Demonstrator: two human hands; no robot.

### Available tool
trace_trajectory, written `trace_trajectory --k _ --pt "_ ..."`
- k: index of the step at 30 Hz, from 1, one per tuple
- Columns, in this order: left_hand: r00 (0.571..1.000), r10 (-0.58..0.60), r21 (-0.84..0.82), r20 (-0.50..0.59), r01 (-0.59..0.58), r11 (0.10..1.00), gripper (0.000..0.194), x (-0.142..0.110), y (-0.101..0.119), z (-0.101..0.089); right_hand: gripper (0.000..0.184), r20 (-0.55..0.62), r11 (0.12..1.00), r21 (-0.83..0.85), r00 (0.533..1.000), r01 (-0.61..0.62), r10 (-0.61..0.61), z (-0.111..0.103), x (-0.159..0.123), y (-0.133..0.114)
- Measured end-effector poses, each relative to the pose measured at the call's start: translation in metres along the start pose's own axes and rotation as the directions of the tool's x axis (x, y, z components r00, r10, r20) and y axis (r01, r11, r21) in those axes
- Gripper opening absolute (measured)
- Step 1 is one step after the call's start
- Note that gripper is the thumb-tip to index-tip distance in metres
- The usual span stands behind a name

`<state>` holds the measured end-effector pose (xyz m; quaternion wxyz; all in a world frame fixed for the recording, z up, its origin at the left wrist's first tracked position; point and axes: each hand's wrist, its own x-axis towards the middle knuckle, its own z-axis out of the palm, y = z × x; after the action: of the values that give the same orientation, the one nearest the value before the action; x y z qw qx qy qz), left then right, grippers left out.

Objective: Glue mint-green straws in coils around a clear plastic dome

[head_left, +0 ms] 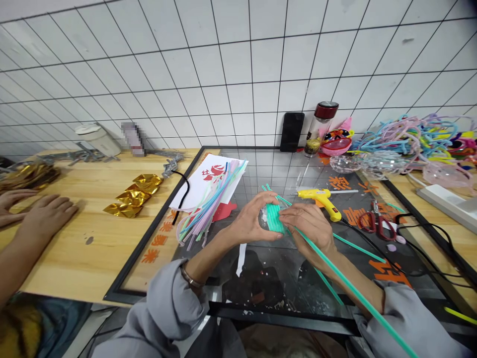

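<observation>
My left hand (253, 221) is closed round a small clear ball (265, 215) partly wrapped in teal pipe cleaner (275, 219). My right hand (311, 226) pinches the teal pipe cleaner against the ball; its long free end (354, 291) runs down past my right forearm to the lower right. Both hands hover over a black glass mat (261, 268) with orange lettering. A second teal pipe cleaner (357, 247) lies on the mat under my right hand.
A yellow glue gun (322, 197), red scissors (376, 223) and black cables lie to the right. Pastel pipe cleaners (208, 209) rest on white paper at left. Gold foil pieces (136, 195) sit on the wooden table. Another person's hands (37, 214) rest at far left. Coloured headbands (413, 136) are piled back right.
</observation>
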<state>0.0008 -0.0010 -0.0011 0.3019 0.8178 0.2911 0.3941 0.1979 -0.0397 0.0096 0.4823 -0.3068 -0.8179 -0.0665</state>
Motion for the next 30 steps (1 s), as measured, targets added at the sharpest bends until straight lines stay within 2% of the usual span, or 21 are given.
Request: trace_trajectory --k 6,13,20,25,30 --pt "0.998 0.057 0.011 -0.005 -0.057 0.998 0.063 -0.0001 -0.0005 -0.0006 0.023 0.022 0.999 0.018 0.999 -0.031 0.03 -0.0006 -0.0007 -0.0021" --pt "0.999 0.04 0.032 0.014 -0.04 0.999 0.065 -0.0005 -0.0026 -0.0013 0.02 0.015 1.0 0.005 1.0 -0.017 0.017 0.0008 0.0008 -0.0035" --pt "0.993 0.112 0.046 0.046 -0.114 0.992 0.072 -0.0001 -0.0068 -0.004 0.017 0.027 1.0 -0.013 0.999 -0.027 0.027 -0.0003 0.0036 -0.0052" --pt "0.991 0.103 0.053 0.089 -0.108 0.993 0.086 0.0009 -0.0087 -0.0067 0.015 0.034 0.999 -0.017 0.999 -0.029 0.029 0.0001 0.0031 -0.0044" --pt "0.991 0.071 0.079 0.115 -0.08 0.994 0.087 0.0007 -0.0072 -0.0084 0.014 0.028 1.0 0.007 0.999 -0.03 0.029 0.0002 0.0019 -0.0037"
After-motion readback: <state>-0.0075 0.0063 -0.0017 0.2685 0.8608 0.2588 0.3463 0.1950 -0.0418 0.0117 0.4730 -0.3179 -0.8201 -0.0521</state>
